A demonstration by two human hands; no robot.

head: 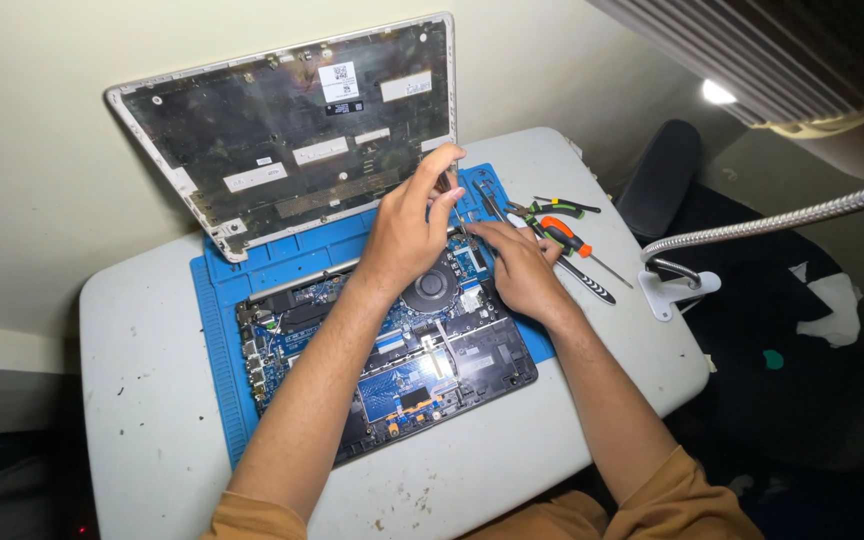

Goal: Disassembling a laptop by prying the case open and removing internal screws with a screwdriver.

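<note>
Blue mat under opened laptop; above its fan, left hand raised, pinching perhaps a thin screwdriver upright; right hand flat beside fan, fingers pressed down.

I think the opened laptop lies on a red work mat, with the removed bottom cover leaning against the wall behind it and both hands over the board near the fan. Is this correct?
Not quite: the head view shows the work mat is blue, not red. The rest holds: the opened laptop lies on it, the removed bottom cover leans against the wall, and the left hand and right hand are over the board near the fan.
</note>
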